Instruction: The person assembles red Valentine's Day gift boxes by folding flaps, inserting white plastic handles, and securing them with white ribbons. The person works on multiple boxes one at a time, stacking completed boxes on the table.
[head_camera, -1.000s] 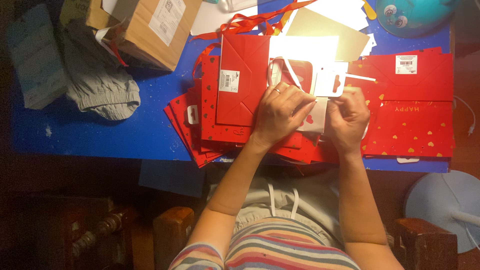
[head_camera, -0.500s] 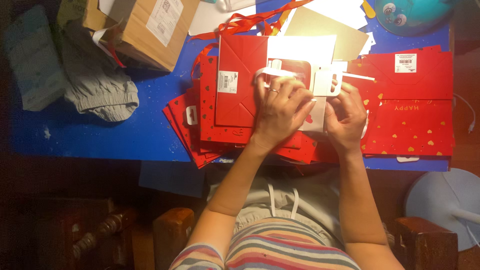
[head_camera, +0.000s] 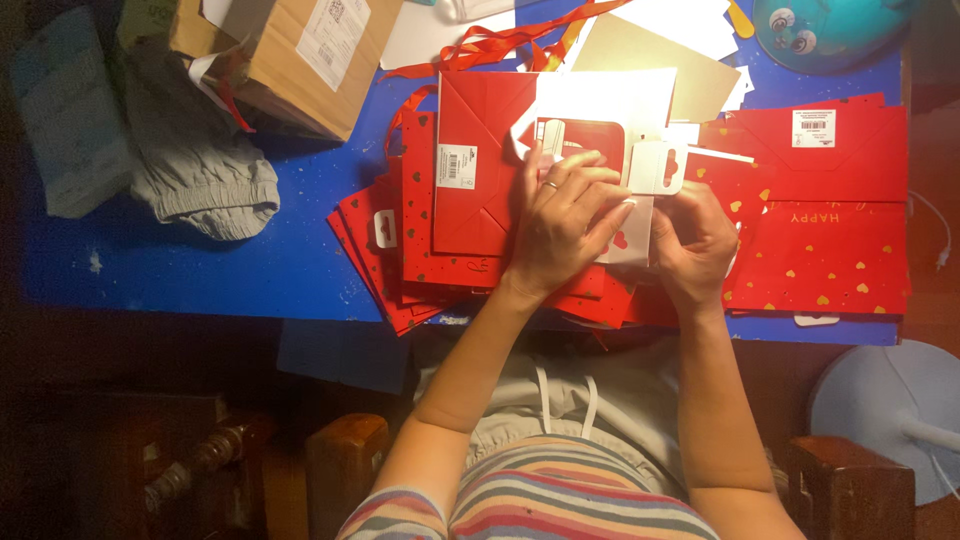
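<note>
Head view, looking down on blue surface. Landmark = red bag, folded flat, lying on top of a fanned stack of bags w/ gold hearts, approx mid-surface. L hand lies palm-down on the bag's right part, fingers spread and pressing flat, ring on one finger; fingertips reach a small red card in white frame just right of the bag. R hand right of L hand, fingers curled together, pinching the lower edge of a white hang tab w/ a slot cutout; thumb side touches L fingertips. Whether R also grips paper under the tab: can't tell. White sheet above-right of bag, brightly lit, the card lies against it. Tan card sheet behind that. Right of bag, past both hands: another red bag, flat, gold hearts, white label near its top. Above bag: red ribbon, loose tangle. Left of bag, well apart: cardboard box at surface's far edge, grey cloth bunched below it. Far upper right of bag: teal round toy w/ eyes. Below bag, off the surface: person's striped top, wooden chair arms either side.
</note>
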